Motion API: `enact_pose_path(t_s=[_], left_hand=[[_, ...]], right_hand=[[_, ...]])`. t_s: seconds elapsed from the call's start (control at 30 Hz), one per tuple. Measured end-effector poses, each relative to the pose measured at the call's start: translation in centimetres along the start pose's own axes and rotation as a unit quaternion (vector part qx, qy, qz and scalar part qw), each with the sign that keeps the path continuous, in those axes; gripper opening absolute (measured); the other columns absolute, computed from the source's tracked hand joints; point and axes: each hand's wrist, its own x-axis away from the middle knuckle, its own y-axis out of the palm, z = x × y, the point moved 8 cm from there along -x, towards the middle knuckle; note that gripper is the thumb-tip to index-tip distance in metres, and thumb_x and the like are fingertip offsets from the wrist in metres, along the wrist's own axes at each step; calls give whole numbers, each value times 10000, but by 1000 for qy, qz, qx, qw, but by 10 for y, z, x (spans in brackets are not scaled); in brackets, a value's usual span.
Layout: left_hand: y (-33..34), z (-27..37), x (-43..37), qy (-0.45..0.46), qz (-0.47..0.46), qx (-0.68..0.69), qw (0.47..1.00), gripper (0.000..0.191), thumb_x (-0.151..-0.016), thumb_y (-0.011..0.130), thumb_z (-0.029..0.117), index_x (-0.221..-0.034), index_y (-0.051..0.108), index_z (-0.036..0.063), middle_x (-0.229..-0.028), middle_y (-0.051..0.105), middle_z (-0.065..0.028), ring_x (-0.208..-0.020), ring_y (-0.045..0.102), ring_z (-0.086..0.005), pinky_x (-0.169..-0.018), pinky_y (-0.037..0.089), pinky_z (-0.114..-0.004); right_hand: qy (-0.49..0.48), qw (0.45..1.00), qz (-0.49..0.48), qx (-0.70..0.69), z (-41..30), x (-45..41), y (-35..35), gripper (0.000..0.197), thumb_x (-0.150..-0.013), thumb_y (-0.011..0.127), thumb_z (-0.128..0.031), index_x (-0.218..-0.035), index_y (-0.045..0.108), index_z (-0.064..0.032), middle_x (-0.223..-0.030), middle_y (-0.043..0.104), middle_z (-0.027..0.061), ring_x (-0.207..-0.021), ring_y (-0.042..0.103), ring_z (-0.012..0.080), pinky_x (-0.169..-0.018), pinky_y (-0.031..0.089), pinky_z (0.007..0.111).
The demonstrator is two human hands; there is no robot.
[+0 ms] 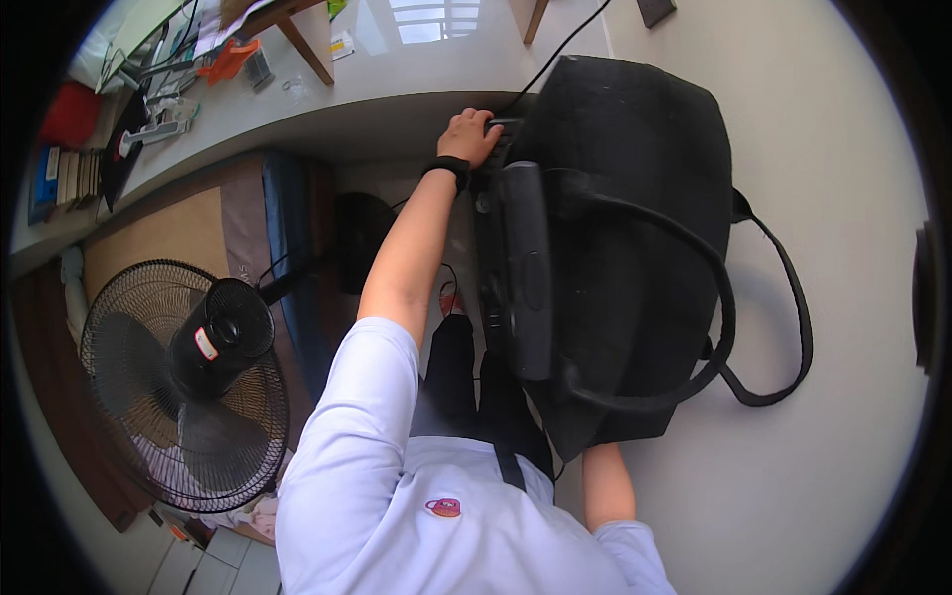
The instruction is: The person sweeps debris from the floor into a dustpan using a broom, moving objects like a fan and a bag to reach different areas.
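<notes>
A large black fabric bag [632,134] with a thick curved handle [718,297] is up in front of me, leaning to the right of my body. Along its left side runs a long black hard-bodied object [529,275] with a smooth raised bar; its exact kind is unclear. My left hand [468,137], with a black band at the wrist, grips the far end of this object, thumb toward the bag. My right forearm goes under the near end of the bag, which hides my right hand. A strap loop [803,320] hangs off the bag's right side.
A black pedestal fan [216,335] stands at the left beside a bed [167,223]. Ahead is a white desk [312,111] with clutter and an orange item [227,61]. A black cable [565,44] runs behind the bag. A pale wall [833,149] rises at the right.
</notes>
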Motion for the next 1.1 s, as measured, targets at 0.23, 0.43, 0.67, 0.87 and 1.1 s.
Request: enact_pose_path(t_s=[0.23, 0.43, 0.67, 0.87, 1.1], left_hand=[[-51, -91, 89, -112, 23, 28, 993, 288, -828, 509, 264, -1084, 517, 133, -1061, 508, -96, -1019, 471, -297, -838, 418, -408], [-91, -174, 201, -229, 18, -86, 969, 330, -811, 525, 286, -1105, 504, 138, -1088, 495, -93, -1038, 458, -298, -838, 405, -427], [-105, -223, 277, -299, -23, -175, 938, 382, -791, 544, 311, -1130, 488, 143, -1120, 481, -90, -1060, 444, -301, -838, 390, -448], [-102, -242, 290, -309, -43, -216, 925, 429, -774, 560, 333, -1151, 475, 147, -1147, 469, -87, -1079, 431, -302, -838, 377, -466], [-91, -257, 289, -304, -64, -252, 916, 484, -754, 579, 358, -1175, 460, 152, -1179, 455, -83, -1101, 416, -305, -838, 362, -487]], right_hand=[[-29, 999, -39, -2, -41, 6, 32, 445, -863, 506, -276, -1238, 401, -61, -1113, 528, 53, -947, 532, 167, -808, 431, 279], [-48, 993, -111, 15, -107, 4, 81, 448, -873, 497, -247, -1259, 384, -50, -1135, 524, 53, -977, 524, 162, -839, 417, 270], [-14, 980, -200, 15, -133, 5, 126, 453, -885, 487, -214, -1285, 364, -38, -1160, 519, 54, -1012, 514, 157, -874, 400, 258], [15, 946, -200, -254, -51, 7, 127, 506, -884, 460, -312, -1306, 327, -67, -1248, 439, 68, -1083, 453, 156, -860, 405, 294], [39, 956, -147, -252, 2, 24, 149, 498, -875, 421, -376, -1275, 361, -86, -1199, 469, 80, -998, 497, 190, -772, 438, 319]])
